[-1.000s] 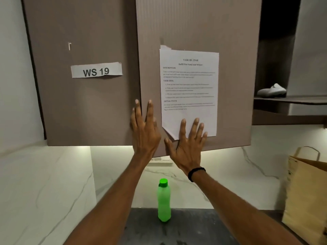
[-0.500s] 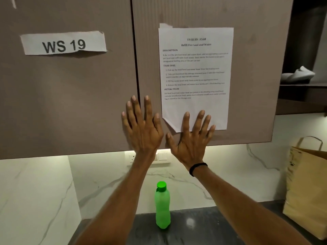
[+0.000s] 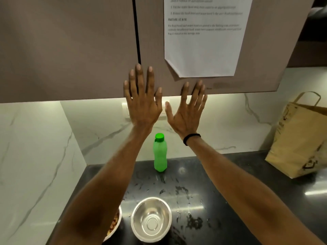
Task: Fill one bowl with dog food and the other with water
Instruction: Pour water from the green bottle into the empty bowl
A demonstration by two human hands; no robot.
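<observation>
Two hands raised at frame centre, fingers spread, grasping nothing: left hand (image 3: 142, 101), right hand (image 3: 187, 110) wearing black wrist band (image 3: 191, 137) | green bottle (image 3: 160, 152) upright on dark counter (image 3: 230, 200) below them | empty steel bowl (image 3: 151, 219) bottom centre | second bowl (image 3: 114, 225) holding kibble, half hidden behind left forearm | paper bag (image 3: 300, 144) far right.

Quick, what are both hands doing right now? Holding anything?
Left hand: open, fingers spread, holding nothing.
Right hand: open, fingers spread, holding nothing.
</observation>
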